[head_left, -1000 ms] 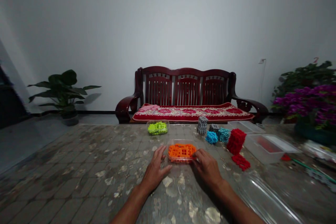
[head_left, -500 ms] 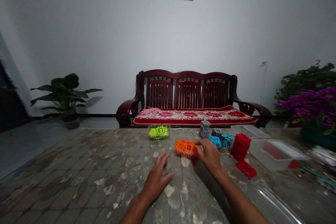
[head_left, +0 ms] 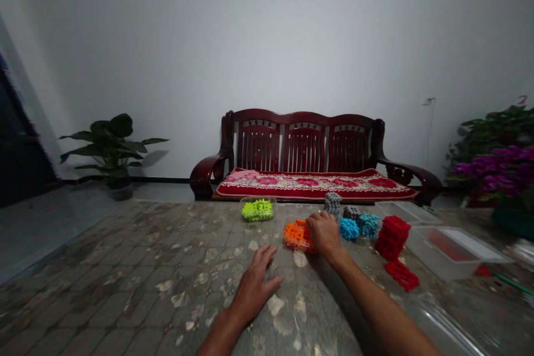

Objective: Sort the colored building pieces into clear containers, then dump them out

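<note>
My right hand (head_left: 324,232) is curled over the right side of a small clear box holding orange interlocking plastic pieces (head_left: 296,235). Its fingers are closed at an orange piece there; the fingertips are partly hidden. Just to the left and nearer to me, my left hand (head_left: 255,283) rests at the table with fingers and thumb apart, holding nothing. A second clear box of lime-green pieces (head_left: 257,209) stands behind and left of the orange one. Right of my right hand are a blue cluster (head_left: 349,228), a teal cluster (head_left: 369,225) and a grey stack (head_left: 332,203).
A red block of joined pieces (head_left: 392,237) stands on the right, with a flat red piece (head_left: 402,275) before it. Beyond lies an open clear container (head_left: 442,258). A clear lid (head_left: 442,325) lies near front right. A wooden bench (head_left: 302,147) stands behind the table.
My right hand has shifted slightly left and rotated further over the orange pieces, its fingers now curled down. The left hand keeps its open pose. The whole view has moved slightly.
</note>
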`<state>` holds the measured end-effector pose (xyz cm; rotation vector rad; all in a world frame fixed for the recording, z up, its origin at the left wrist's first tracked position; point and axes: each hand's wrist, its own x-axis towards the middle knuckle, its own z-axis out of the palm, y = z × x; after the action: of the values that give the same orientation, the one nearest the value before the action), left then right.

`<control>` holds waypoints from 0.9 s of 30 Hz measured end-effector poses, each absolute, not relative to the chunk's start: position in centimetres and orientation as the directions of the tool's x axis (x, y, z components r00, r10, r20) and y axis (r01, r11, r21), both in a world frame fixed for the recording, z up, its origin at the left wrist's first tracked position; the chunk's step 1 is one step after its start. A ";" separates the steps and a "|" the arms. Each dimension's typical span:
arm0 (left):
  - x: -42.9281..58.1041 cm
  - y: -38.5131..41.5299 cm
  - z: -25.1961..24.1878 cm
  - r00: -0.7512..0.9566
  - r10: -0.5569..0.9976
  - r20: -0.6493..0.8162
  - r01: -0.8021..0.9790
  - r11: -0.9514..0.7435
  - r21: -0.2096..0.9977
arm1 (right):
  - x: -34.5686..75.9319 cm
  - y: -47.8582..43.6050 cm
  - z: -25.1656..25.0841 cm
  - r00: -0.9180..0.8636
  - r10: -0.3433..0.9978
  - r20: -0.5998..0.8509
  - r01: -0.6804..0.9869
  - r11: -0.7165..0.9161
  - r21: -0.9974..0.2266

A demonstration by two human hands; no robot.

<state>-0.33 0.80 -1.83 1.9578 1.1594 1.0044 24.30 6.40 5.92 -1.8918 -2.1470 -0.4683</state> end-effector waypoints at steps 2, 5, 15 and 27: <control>-0.3 0.8 -1.8 0.323 0.904 0.282 0.416 -0.403 0.815 | 24.5 6.1 5.6 -0.152 0.879 0.453 0.988 0.121 0.097; -0.3 0.8 -1.7 0.328 0.905 0.272 0.420 -0.397 0.816 | 24.6 5.4 4.8 -0.209 0.833 0.513 0.978 0.181 0.104; -0.3 0.6 -1.2 0.331 0.905 0.267 0.430 -0.397 0.811 | 24.7 4.1 4.1 -0.165 0.821 0.546 0.965 0.248 -0.081; -0.4 0.7 -1.2 0.339 0.902 0.268 0.449 -0.406 0.796 | 24.3 1.3 2.1 -0.177 0.772 0.610 0.936 0.323 -0.137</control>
<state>-0.36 0.70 -1.17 1.9950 1.1780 0.9545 24.27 1.31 2.13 -1.5000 -2.0021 -0.3597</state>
